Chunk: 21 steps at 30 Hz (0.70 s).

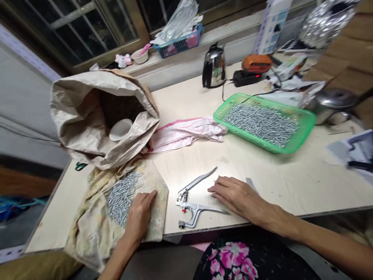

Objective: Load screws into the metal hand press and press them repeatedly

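My left hand [141, 213] rests on a patterned cloth [91, 222] at the left, right beside a pile of small silver screw-like metal pieces [123, 199]. Its fingers are curled together, and anything between the tips is hidden. Palm down on the table, my right hand [236, 195] has its fingers stretched out, with no held thing visible. Between the hands lie silver snap-fastener pliers [194, 208], jaws to the left and handles apart, their tips close to my right fingers. A flat grey strip [251, 184] shows behind my right hand.
A green plastic basket [309, 122] holds many similar metal pieces. At the back left gapes a large paper sack [75, 112] with a white bowl [120, 129] inside. A pink-white cloth [186, 134], a steel kettle [215, 65] and an orange battery [257, 63] stand or lie farther back.
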Available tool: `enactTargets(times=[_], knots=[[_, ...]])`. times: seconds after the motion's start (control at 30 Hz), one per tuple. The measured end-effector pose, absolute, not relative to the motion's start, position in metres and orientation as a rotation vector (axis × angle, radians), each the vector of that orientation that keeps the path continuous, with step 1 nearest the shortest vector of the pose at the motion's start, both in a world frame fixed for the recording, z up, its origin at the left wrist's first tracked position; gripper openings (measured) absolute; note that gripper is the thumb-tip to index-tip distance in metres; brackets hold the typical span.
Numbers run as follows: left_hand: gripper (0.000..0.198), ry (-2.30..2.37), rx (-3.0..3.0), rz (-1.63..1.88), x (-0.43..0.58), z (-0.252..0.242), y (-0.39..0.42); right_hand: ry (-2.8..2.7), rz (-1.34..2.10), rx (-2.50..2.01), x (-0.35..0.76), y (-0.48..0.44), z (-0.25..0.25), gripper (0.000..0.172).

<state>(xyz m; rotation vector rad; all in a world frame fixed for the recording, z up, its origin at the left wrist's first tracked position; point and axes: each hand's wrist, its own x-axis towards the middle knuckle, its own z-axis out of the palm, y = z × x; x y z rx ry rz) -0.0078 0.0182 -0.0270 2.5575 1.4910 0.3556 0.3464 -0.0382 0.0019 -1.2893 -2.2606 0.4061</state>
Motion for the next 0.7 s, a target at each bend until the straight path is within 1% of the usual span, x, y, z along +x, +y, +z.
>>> enactTargets(times=[0.17,0.37,0.47,0.57,0.7], knots=[[0.041,1.559,2.530,0.522,-0.008,-0.032,0.025,-2.145,0.354,-1.479,0.380,-0.037,0.000,0.024],[0.046,1.656,2.458,0.444,-0.005,-0.028,0.023,-2.120,0.353,-1.595,0.399,-0.033,0.007,0.030],[0.044,1.731,2.399,0.423,-0.004,-0.027,0.022,-2.117,0.298,-1.869,0.404,-0.003,0.008,0.032],[0.043,1.810,2.345,0.412,-0.004,-0.028,0.022,-2.067,0.258,-2.157,0.408,0.041,0.001,0.028],[0.040,1.825,2.337,0.425,-0.004,-0.027,0.022,-1.993,0.221,-2.223,0.409,0.082,-0.014,0.024]])
